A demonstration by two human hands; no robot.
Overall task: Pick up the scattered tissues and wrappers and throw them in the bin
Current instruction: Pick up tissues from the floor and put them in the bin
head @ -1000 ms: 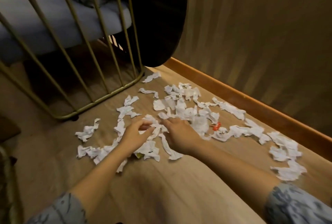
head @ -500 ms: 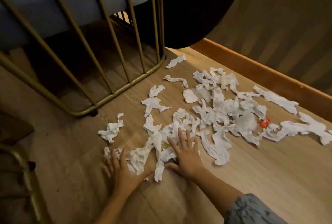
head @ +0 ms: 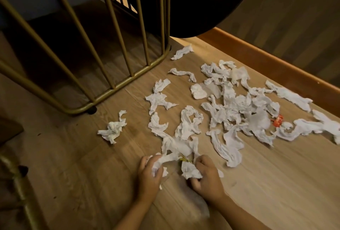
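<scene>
Tissues [head: 237, 104] cover the wooden floor [head: 276, 183] in a loose spread, most of them between the gold wire frame [head: 117, 49] and the skirting board [head: 276, 60]. Early stage, I'd judge: nearly all scraps lie uncollected, and no bin is in view.

Left hand [head: 148, 176] grips a twisted tissue strand [head: 165, 159], fingers curled round it. Right hand [head: 207, 178] pinches a crumpled wad [head: 189, 171], fingers clamped on it, thumb under. Both hands sit at the near edge of the pile, close together, and the paper they hold trails into a bigger clump [head: 176, 145] just ahead. A small yellow wrapper [head: 184, 159] peeks out between the hands, mostly hidden by tissue.

Left to do:
- lone crumpled tissue [head: 113, 128] apart on the left, near the frame's foot
- two strips [head: 182, 52] close to the frame's corner
- dense tangle in the middle and right
- red wrapper [head: 278, 120] among the tissues on the right
- long pieces running off the right edge of view

Gathering in progress, first handful only. Paper is light and torn, so bits may drop when lifted; several scoops look needed. Bin location cannot be told from this view.
</scene>
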